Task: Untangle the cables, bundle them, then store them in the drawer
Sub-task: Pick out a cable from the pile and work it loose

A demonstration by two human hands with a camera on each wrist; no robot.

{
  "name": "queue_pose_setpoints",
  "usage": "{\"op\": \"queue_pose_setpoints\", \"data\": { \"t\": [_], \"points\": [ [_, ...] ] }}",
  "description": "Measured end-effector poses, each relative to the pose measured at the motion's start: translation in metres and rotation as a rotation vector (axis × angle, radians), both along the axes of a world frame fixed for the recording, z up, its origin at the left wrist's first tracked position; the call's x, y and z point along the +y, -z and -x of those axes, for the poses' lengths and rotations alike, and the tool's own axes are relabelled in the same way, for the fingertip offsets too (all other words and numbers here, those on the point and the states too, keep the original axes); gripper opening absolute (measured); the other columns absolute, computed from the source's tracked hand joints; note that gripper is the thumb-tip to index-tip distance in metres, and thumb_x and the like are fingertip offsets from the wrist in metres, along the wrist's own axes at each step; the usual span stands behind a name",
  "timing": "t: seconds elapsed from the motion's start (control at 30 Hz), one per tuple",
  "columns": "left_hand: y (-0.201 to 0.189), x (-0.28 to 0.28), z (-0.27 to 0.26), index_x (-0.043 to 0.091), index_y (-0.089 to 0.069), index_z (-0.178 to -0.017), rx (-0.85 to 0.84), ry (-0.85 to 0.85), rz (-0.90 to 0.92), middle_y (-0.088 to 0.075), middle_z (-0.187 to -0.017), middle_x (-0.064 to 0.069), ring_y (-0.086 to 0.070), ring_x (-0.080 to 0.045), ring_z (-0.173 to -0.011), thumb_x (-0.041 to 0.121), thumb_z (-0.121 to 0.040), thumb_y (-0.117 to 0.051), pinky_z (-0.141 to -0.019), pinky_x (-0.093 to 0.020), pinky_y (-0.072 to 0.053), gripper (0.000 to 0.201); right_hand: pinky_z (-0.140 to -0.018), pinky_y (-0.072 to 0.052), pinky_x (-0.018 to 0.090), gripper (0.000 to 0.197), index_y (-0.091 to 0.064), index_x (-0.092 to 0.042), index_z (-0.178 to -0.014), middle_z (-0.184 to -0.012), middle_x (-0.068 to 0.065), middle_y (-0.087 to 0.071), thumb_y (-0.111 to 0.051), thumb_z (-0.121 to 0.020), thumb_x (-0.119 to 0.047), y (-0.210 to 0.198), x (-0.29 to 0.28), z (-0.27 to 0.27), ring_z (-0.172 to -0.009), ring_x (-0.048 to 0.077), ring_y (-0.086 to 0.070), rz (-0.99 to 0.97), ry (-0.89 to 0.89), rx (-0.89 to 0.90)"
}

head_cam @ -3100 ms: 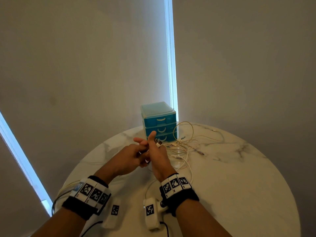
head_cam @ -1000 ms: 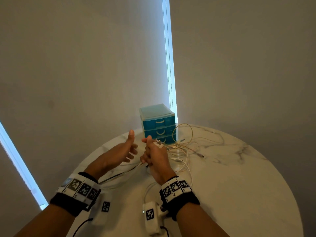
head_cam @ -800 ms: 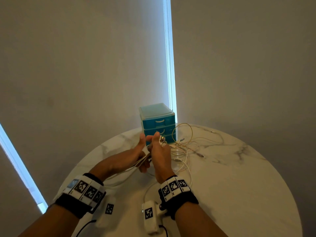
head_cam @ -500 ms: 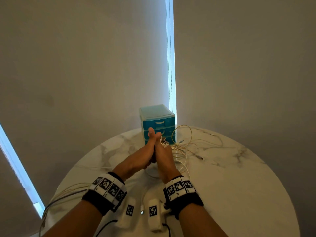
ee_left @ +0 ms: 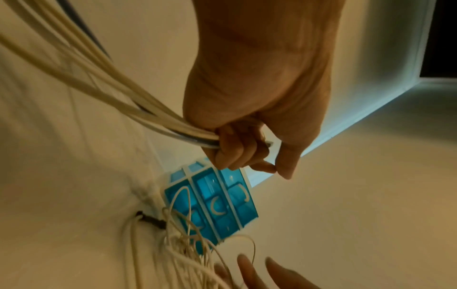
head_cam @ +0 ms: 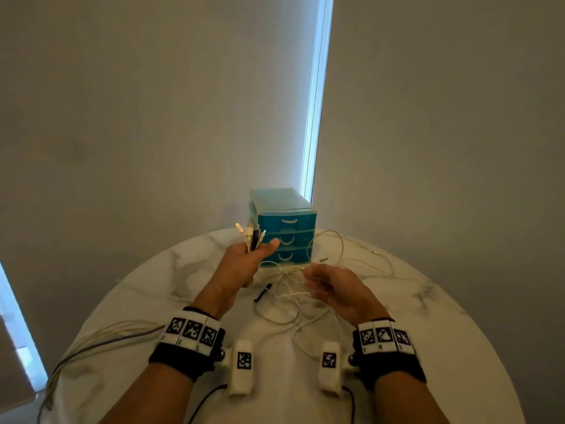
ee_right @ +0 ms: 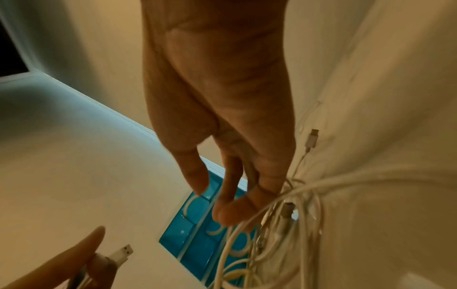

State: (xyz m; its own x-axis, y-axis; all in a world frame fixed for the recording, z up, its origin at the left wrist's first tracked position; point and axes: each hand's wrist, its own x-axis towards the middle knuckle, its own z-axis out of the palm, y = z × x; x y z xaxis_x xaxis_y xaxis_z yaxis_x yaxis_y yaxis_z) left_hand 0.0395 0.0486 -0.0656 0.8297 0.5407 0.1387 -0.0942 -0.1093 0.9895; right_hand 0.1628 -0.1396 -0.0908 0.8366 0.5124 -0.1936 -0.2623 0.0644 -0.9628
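My left hand (head_cam: 260, 249) grips a bunch of cable ends, and their plugs (head_cam: 250, 235) stick up above the fist in front of the blue drawer unit (head_cam: 284, 228). In the left wrist view the left hand's (ee_left: 242, 156) fingers curl round several white cables (ee_left: 148, 115) and a dark one. My right hand (head_cam: 312, 273) is over the tangle of thin white cables (head_cam: 287, 283) on the table, blurred. The right hand (ee_right: 222, 199) has nearly straight fingers whose tips touch the cable loops (ee_right: 291, 197). All three drawers look closed.
The round marble table (head_cam: 428, 332) stands against a pale wall. The held cables (head_cam: 101, 339) trail over its left edge. A black cable end (head_cam: 262, 293) lies between my hands. A loose plug (ee_right: 312, 138) lies to the right of the tangle.
My hands were pressed together at the cable ends. They have parted: the left hand keeps the bunch and holds it upright, and the right hand has let go and moved right onto the tangle.
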Motion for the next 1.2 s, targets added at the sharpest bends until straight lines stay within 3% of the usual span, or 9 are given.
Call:
{"op": "queue_pose_setpoints", "data": {
  "t": [0.1, 0.23, 0.33, 0.53, 0.63, 0.7, 0.77, 0.97, 1.2],
  "points": [
    [0.01, -0.002, -0.001, 0.018, -0.08, -0.106, 0.011, -0.024, -0.007, -0.041, -0.05, 0.015, -0.033, -0.006, -0.047, 0.054, -0.091, -0.077, -0.047, -0.025, -0.027, 0.04, -0.085, -0.062, 0.032, 0.018, -0.079, 0.005, -0.108, -0.116, 0.026, -0.078, -0.072, -0.1, -0.009, -0.011, 0.003, 0.0, -0.096, 0.026, -0.073, -0.034, 0.028, -0.132],
    [0.007, -0.007, 0.004, 0.021, -0.085, -0.098, 0.033, -0.021, 0.013, -0.043, -0.047, 0.016, -0.033, -0.008, -0.05, 0.074, -0.089, -0.066, -0.047, -0.025, -0.028, 0.057, -0.088, -0.061, 0.024, 0.023, -0.076, 0.001, -0.122, -0.119, 0.017, -0.079, -0.068, -0.1, -0.002, -0.039, 0.005, 0.012, -0.109, 0.022, -0.077, -0.386, 0.045, -0.303],
    [-0.006, -0.013, 0.004, 0.029, -0.086, -0.091, 0.028, 0.025, 0.019, -0.04, -0.052, 0.012, -0.033, -0.007, -0.047, 0.09, -0.082, -0.056, -0.047, -0.025, -0.028, 0.069, -0.09, -0.061, 0.024, 0.025, -0.077, -0.002, -0.119, -0.117, 0.014, -0.08, -0.067, -0.097, 0.005, -0.033, 0.007, 0.025, -0.114, 0.024, -0.077, -0.377, 0.027, -0.384],
    [-0.02, -0.015, 0.001, 0.019, -0.081, -0.095, -0.2, -0.086, -0.033, -0.064, -0.05, 0.015, -0.052, 0.007, -0.045, 0.033, -0.094, -0.079, -0.054, -0.014, -0.039, 0.014, -0.095, -0.063, 0.034, 0.027, -0.072, -0.003, -0.127, -0.121, 0.015, -0.079, -0.063, -0.102, 0.003, -0.011, 0.009, 0.028, -0.115, 0.032, -0.076, -0.335, -0.08, -0.28],
    [-0.035, -0.015, 0.001, 0.019, -0.082, -0.107, -0.342, -0.124, -0.078, -0.07, -0.091, 0.004, -0.055, 0.008, -0.049, 0.035, -0.095, -0.079, -0.056, -0.008, -0.04, 0.021, -0.09, -0.065, 0.039, 0.022, -0.071, -0.003, -0.127, -0.123, 0.015, -0.079, -0.062, -0.107, -0.009, -0.008, 0.009, 0.026, -0.108, 0.033, -0.078, -0.288, -0.081, -0.17],
    [-0.041, -0.011, -0.001, 0.022, -0.082, -0.111, -0.42, -0.166, -0.055, -0.071, -0.076, -0.003, -0.05, 0.004, -0.048, 0.039, -0.095, -0.078, -0.053, -0.009, -0.039, 0.024, -0.085, -0.066, 0.039, 0.022, -0.072, 0.0, -0.123, -0.12, 0.019, -0.079, -0.064, -0.106, -0.012, -0.004, 0.006, 0.024, -0.1, 0.032, -0.08, -0.222, -0.071, -0.09],
    [-0.036, -0.006, -0.002, 0.023, -0.082, -0.113, -0.487, -0.206, 0.049, -0.046, -0.055, 0.008, -0.034, -0.003, -0.048, 0.041, -0.094, -0.079, -0.047, -0.019, -0.032, 0.026, -0.075, -0.066, 0.032, 0.019, -0.076, -0.002, -0.119, -0.118, 0.02, -0.079, -0.069, -0.102, -0.008, 0.0, -0.001, 0.022, -0.089, 0.027, -0.079, -0.108, -0.087, -0.098],
    [-0.008, -0.018, 0.008, 0.023, -0.079, -0.12, -0.439, -0.023, 0.134, -0.031, -0.061, 0.009, -0.02, -0.012, -0.053, 0.039, -0.096, -0.077, -0.047, -0.028, -0.02, 0.029, -0.07, -0.062, 0.028, 0.029, -0.074, -0.013, -0.125, -0.108, 0.014, -0.08, -0.078, -0.097, -0.011, 0.006, -0.002, 0.029, -0.085, 0.021, -0.077, 0.005, -0.184, -0.224],
    [-0.009, -0.032, 0.013, 0.024, -0.08, -0.119, -0.3, -0.024, 0.039, -0.035, -0.058, 0.019, -0.034, -0.005, -0.045, 0.043, -0.095, -0.076, -0.049, -0.035, -0.037, 0.031, -0.076, -0.063, 0.027, 0.015, -0.076, -0.001, -0.114, -0.093, 0.014, -0.078, -0.068, -0.104, -0.011, 0.012, 0.01, 0.031, -0.08, 0.019, -0.073, -0.236, -0.048, -0.226]
  ]
}}
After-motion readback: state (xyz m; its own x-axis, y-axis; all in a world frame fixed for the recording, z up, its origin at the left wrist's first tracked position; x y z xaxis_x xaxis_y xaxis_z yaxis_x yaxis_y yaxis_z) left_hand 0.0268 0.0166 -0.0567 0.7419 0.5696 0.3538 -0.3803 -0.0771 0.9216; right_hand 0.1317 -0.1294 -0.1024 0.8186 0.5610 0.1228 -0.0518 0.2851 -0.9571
